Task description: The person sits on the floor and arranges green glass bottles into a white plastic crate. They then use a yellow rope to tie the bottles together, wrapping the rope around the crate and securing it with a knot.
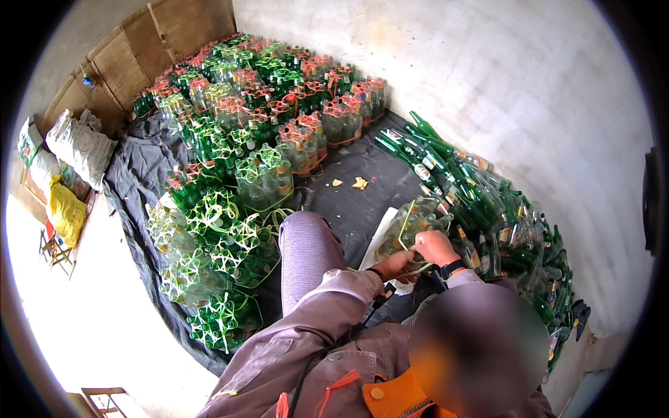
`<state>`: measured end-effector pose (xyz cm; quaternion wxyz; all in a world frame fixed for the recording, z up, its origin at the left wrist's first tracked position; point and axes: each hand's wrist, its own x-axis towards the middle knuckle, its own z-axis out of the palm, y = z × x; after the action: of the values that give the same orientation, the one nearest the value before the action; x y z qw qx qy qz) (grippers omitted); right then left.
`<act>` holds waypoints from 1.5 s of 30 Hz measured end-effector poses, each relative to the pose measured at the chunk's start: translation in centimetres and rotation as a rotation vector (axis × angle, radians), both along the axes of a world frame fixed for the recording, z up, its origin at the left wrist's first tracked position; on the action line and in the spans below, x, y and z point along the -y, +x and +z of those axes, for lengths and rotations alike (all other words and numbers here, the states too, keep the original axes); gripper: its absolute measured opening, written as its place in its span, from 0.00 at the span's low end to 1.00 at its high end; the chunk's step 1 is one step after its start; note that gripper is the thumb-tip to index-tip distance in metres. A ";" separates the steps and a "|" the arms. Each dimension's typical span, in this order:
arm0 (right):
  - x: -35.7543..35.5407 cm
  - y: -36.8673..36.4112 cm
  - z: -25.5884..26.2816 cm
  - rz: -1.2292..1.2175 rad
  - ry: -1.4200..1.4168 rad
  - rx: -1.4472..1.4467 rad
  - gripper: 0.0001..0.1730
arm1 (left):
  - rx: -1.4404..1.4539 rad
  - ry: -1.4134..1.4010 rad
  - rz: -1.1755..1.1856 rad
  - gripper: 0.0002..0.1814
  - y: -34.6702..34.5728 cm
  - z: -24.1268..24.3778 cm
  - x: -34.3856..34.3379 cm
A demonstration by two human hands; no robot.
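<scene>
My right hand [435, 246], with a dark watch on its wrist, is closed in a fist on a pale green plastic strap [404, 230]. Just left of it and touching it, my left hand [398, 265] also grips the strap, whose tail runs beneath the hands. The strap rises in a loop around a bundle of clear glass bottles [418, 213] standing upright before me. A white sheet or board [377, 237] lies partly under the bundle. My fingers hide where the strap ends meet.
Loose green and clear bottles [481, 198] are heaped along the wall at right. Strapped bottle bundles [251, 104] fill the far corner and the left side, near my knee [308, 245]. A dark tarp [339, 172] bears yellowish scraps [360, 183]. Sacks [83, 146] stand at far left.
</scene>
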<state>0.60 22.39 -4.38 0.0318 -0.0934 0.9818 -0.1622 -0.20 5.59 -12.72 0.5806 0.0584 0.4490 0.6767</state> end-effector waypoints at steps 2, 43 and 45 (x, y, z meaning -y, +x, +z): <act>-0.2 0.4 0.0 -0.034 0.012 -0.005 0.12 | 0.034 0.043 0.037 0.32 0.1 -0.2 0.1; 3.3 8.9 -9.3 -0.911 -0.919 -0.023 0.12 | -0.028 -0.174 0.082 0.26 -0.2 0.3 -0.3; 3.3 8.7 -9.9 -0.921 -0.898 -0.018 0.13 | -0.042 -0.187 0.066 0.27 -0.3 0.4 -0.2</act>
<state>9.33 19.05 -14.26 -0.0914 0.3320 0.7582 -0.5537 -0.49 5.78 -12.37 0.5515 0.0034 0.5239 0.6491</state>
